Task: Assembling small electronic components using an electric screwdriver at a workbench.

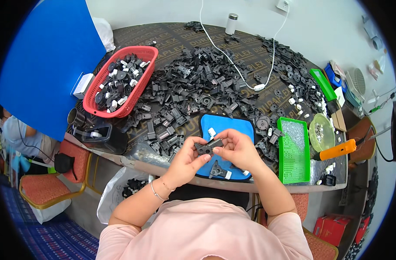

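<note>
Over a blue pad [241, 125] with a dark border, my left hand [186, 159] and my right hand [239, 149] together hold a black plastic part [204, 149]. Both have their fingers closed around it, thumbs toward me. A round hole shows in its face. Just beyond my fingers is a small white plastic piece [212, 131]; whether it touches the held part I cannot tell. Below my hands, another black part with a white end [217, 170] lies on the pad. Beneath my right hand, a further dark and white part is partly hidden.
A heap of black plastic parts [202, 78] covers the table's middle. To its left stands a red basket [89, 97] of black and white pieces. At right are a green tray [294, 173], a yellowish bowl [313, 130] and an orange-handled tool [337, 150]. A white cord [228, 56] crosses the back.
</note>
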A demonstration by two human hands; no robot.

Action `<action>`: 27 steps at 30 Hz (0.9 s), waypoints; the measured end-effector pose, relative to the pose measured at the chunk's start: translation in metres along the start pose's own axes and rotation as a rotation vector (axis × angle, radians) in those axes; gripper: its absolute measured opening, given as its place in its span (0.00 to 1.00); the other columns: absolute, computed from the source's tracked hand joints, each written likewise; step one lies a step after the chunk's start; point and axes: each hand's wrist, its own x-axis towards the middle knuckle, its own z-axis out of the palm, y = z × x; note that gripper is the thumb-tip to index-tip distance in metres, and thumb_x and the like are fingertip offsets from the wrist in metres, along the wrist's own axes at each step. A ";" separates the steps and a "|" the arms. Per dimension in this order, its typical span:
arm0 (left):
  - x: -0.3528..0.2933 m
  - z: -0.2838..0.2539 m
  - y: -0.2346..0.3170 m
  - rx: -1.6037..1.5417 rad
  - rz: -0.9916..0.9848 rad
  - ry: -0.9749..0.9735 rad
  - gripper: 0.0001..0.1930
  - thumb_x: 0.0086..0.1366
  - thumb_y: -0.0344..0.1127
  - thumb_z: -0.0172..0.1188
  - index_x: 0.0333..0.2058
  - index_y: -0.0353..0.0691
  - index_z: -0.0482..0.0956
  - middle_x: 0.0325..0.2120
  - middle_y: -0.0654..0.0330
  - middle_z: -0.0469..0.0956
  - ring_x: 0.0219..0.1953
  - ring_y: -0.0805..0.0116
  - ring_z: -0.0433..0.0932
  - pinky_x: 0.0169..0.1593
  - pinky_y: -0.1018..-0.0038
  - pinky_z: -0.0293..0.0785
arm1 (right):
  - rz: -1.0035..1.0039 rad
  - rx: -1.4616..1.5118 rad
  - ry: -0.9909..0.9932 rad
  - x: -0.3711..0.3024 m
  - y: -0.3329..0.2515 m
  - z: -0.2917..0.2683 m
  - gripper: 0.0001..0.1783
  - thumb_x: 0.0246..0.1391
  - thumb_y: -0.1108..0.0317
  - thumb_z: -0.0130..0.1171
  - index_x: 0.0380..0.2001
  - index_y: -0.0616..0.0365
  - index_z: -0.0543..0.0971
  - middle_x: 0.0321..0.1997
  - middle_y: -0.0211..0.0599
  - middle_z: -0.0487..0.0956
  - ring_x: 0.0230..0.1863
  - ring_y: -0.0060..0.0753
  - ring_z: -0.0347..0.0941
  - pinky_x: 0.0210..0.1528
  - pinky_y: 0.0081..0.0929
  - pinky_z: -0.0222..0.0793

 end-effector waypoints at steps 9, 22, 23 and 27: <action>-0.002 0.006 0.003 0.094 0.028 -0.044 0.16 0.63 0.21 0.52 0.49 0.36 0.64 0.47 0.55 0.70 0.45 0.70 0.74 0.51 0.72 0.74 | -0.086 0.410 0.030 -0.011 0.018 0.002 0.10 0.54 0.74 0.62 0.40 0.62 0.74 0.33 0.29 0.78 0.31 0.13 0.71 0.31 0.13 0.65; -0.009 -0.009 -0.002 -0.093 -0.147 0.071 0.14 0.60 0.23 0.58 0.46 0.35 0.73 0.40 0.53 0.78 0.39 0.65 0.80 0.42 0.70 0.80 | -0.053 -0.839 0.318 -0.014 0.009 -0.072 0.18 0.46 0.67 0.66 0.43 0.51 0.79 0.39 0.34 0.77 0.43 0.34 0.73 0.45 0.30 0.69; -0.008 -0.008 0.000 -0.081 -0.165 0.076 0.14 0.61 0.23 0.58 0.46 0.35 0.73 0.40 0.53 0.78 0.40 0.64 0.81 0.42 0.70 0.81 | -0.062 -1.094 0.437 -0.010 0.015 -0.092 0.19 0.44 0.67 0.67 0.43 0.49 0.79 0.41 0.34 0.77 0.46 0.38 0.72 0.48 0.34 0.68; -0.006 -0.008 -0.002 -0.033 -0.119 0.070 0.14 0.61 0.23 0.58 0.46 0.35 0.73 0.38 0.57 0.78 0.36 0.69 0.80 0.42 0.74 0.78 | 0.106 -1.324 0.444 -0.006 0.025 -0.128 0.20 0.41 0.69 0.67 0.42 0.49 0.80 0.44 0.33 0.76 0.52 0.41 0.68 0.53 0.39 0.65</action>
